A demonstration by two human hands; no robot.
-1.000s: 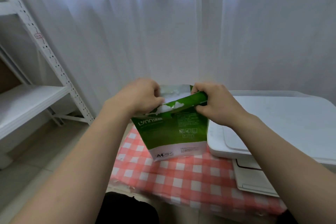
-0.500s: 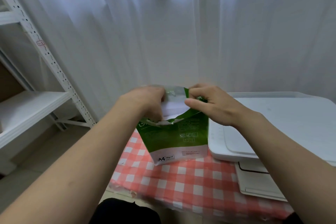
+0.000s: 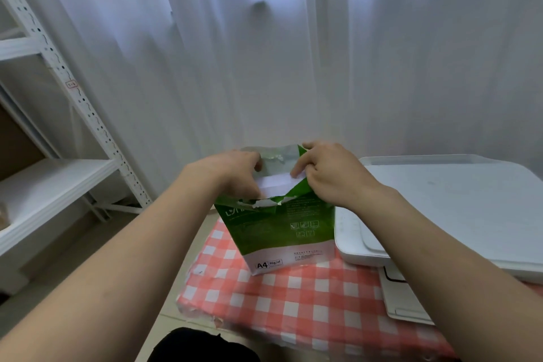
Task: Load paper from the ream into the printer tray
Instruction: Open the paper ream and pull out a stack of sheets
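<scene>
A green and white A4 paper ream stands upright on the red checked tablecloth, its top wrapper torn wide. White sheets show inside the opening. My left hand reaches into the left side of the opening, fingers curled over the sheets. My right hand pinches the torn green flap and the paper edge at the right side. The white printer sits right beside the ream, lid down, with its tray sticking out at the front.
A white metal shelf rack stands at the left, over a bare floor. White curtains hang close behind the table. The table's front left corner is near my knee.
The wrapper's top has been pulled wider and the white sheets now show. My left fingers have gone into the opening, and my right hand has shifted its pinch on the flap.
</scene>
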